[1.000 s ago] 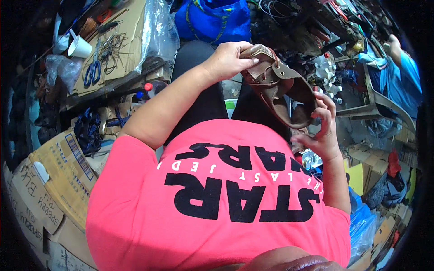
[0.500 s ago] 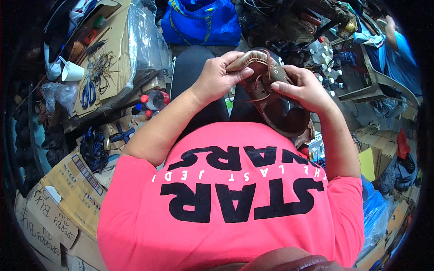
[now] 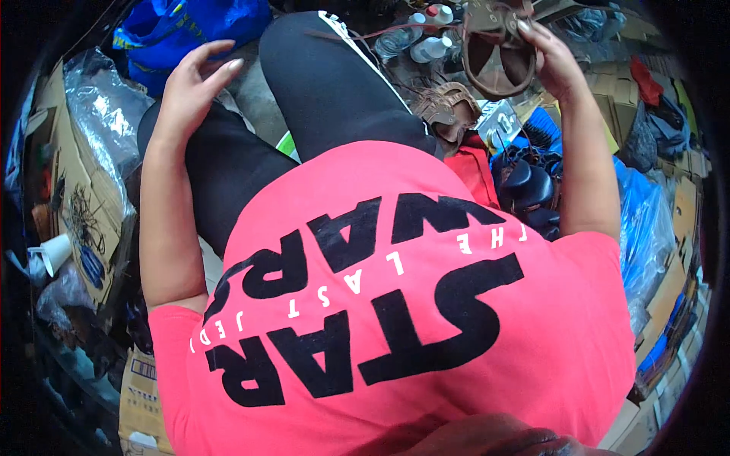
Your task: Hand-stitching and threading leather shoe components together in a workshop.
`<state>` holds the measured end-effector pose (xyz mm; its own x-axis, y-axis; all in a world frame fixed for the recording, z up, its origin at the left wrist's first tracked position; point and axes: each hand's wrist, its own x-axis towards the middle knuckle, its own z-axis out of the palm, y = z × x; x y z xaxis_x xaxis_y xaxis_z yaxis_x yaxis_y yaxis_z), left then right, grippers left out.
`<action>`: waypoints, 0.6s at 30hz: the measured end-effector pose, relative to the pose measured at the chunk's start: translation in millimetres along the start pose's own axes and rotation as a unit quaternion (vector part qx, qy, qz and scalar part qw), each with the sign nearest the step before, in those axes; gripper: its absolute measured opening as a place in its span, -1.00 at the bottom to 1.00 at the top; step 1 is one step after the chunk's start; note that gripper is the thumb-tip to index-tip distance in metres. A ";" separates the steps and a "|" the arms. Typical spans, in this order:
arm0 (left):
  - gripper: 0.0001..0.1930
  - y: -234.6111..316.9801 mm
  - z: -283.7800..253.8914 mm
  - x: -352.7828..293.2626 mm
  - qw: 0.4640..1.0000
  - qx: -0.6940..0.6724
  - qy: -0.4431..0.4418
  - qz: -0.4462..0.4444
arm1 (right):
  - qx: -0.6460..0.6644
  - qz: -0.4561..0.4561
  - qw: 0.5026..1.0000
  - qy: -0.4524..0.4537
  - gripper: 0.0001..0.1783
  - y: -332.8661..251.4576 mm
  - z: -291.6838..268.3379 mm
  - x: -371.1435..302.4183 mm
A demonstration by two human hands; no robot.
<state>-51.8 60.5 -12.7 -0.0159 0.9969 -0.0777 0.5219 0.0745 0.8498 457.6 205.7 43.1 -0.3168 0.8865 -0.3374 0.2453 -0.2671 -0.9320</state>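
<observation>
At the upper right, my right hand [image 3: 559, 64] grips a brown leather lace-up shoe [image 3: 496, 76] by its side, its opening toward me. A thin brown lace [image 3: 372, 35] trails from it to the left, over my knee. Just below and left of this shoe lies more brown leather footwear [image 3: 449, 110], apart from my hand. My left hand [image 3: 194, 87] is raised over my left thigh, with its fingers apart and nothing in them.
A blue bag [image 3: 190, 38] stands beyond my left hand. Clear plastic [image 3: 106, 106] over cardboard, blue-handled scissors [image 3: 93, 267] and a white cup [image 3: 53, 254] are at left. Bottles [image 3: 430, 49] stand near the held shoe; black rounded objects [image 3: 525, 182] and blue plastic [image 3: 637, 235] lie right.
My left hand has let go of the shoe and moved left. My right hand has carried the shoe outward to the right, and the view has swung to the right.
</observation>
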 end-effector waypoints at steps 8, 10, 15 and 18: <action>-0.69 -2.7 -4.6 -17.6 0.998 -0.017 0.064 -0.002 | 0.110 0.213 0.961 0.138 -0.59 146.0 -3.6 -51.4; -0.71 -2.8 -4.9 -19.0 0.997 -0.030 0.067 -0.001 | 0.136 0.273 0.942 0.137 -0.54 176.2 17.7 -70.8; -0.75 2.1 -7.7 -21.3 0.993 -0.029 0.111 0.021 | -0.579 0.362 0.729 -0.049 -0.41 256.8 9.8 -82.6; -0.76 8.1 -18.3 -31.7 0.992 0.037 0.120 0.026 | -0.626 0.286 0.708 -0.159 -0.31 215.8 34.3 -65.5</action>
<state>-62.7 30.0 6.2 -0.1859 0.9776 0.0991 0.5880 0.0299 0.8083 499.8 77.0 -140.5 0.0208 0.5864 -0.8097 0.9734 0.1728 0.1502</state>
